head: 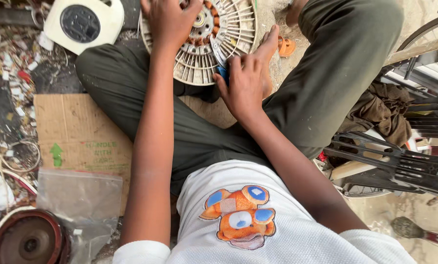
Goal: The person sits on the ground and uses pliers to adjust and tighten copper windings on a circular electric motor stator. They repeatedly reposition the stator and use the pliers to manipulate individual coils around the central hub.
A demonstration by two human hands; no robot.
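Note:
A round white ribbed motor part [199,58] with copper windings around its hub rests between my crossed legs on the ground. My left hand [167,19] presses flat on its top near the hub. My right hand [243,83] is closed on a small blue object [222,73] held against the part's lower right rim. What the blue object is cannot be made out.
A white round housing with a black centre [82,22] lies at the upper left. Flattened cardboard [77,132] and a clear plastic bag [82,200] lie left. A red round part [25,239] sits at the bottom left. A black bicycle rack [395,161] stands right.

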